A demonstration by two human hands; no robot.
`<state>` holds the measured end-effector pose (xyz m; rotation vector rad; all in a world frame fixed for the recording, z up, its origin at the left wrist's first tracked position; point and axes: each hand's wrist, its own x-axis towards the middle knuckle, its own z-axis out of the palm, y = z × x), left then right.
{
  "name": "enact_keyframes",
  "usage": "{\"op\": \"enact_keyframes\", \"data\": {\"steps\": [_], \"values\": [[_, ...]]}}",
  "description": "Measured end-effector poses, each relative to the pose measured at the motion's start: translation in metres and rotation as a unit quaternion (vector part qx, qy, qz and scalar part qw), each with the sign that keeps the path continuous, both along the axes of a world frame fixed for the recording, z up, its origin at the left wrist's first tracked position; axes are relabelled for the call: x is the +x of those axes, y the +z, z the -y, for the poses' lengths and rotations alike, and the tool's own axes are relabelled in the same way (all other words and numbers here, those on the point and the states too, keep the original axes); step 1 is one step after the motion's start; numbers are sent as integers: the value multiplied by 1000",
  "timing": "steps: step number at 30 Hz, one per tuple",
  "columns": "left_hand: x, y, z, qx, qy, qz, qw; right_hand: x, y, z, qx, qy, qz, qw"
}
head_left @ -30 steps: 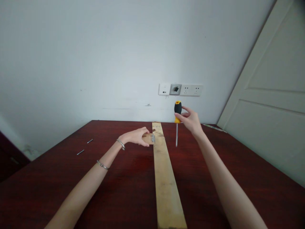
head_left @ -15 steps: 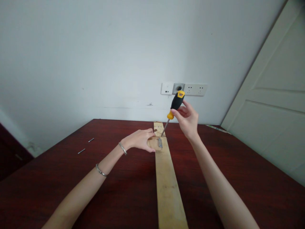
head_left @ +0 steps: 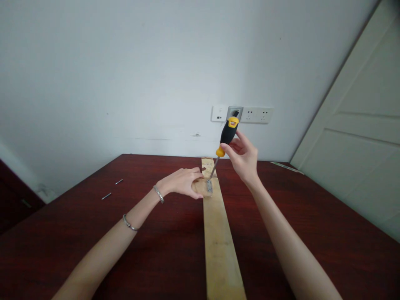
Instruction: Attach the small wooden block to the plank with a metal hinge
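Note:
My right hand (head_left: pixel 246 160) grips a screwdriver (head_left: pixel 228 132) with a black and yellow handle. The tool is tilted, its shaft running down to the left, and its tip is at the far edge of a small metal hinge (head_left: pixel 209 186). Whether the tip sits in a screw is too small to tell. The hinge lies against a small wooden block (head_left: pixel 200 187). My left hand (head_left: pixel 185 182), with bracelets on its arm, has thumb and fingers closed about the block's sides. Under the block is a long pale wooden board (head_left: pixel 220 246).
The board lies lengthwise on a dark red table (head_left: pixel 150 258). Two thin metal pieces (head_left: pixel 106 196) lie at the left. A thin strip (head_left: pixel 286 168) rests by the far right edge. Behind stands a white wall with sockets (head_left: pixel 256 115); a white door (head_left: pixel 359 125) is at the right.
The screwdriver's handle and my right hand have shifted slightly left. My left hand keeps its hold on the block.

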<state>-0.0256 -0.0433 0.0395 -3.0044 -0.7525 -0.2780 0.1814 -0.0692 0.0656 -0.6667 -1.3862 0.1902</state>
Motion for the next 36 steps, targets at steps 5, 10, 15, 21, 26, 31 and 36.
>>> {"op": "enact_keyframes", "data": {"steps": [5,10,15,21,26,31,36], "values": [[1,1,0,-6,2,-10,1000,-2,-1,-1,-8,8,6,1000],[2,0,-1,-7,8,-17,1000,-4,-3,-1,-20,9,13,1000],[2,-2,-2,-17,6,-9,1000,-5,-3,-1,-30,5,23,999],[2,-4,-3,-21,3,-3,1000,-4,-4,-3,-26,0,29,999],[3,-4,-3,-23,0,0,1000,-5,-5,-3,-25,13,32,999],[4,-5,-3,-19,2,0,1000,-5,-5,-3,-27,13,35,999],[5,-7,-5,-16,-2,3,1000,-6,-5,-4,-28,-3,52,998]]}}
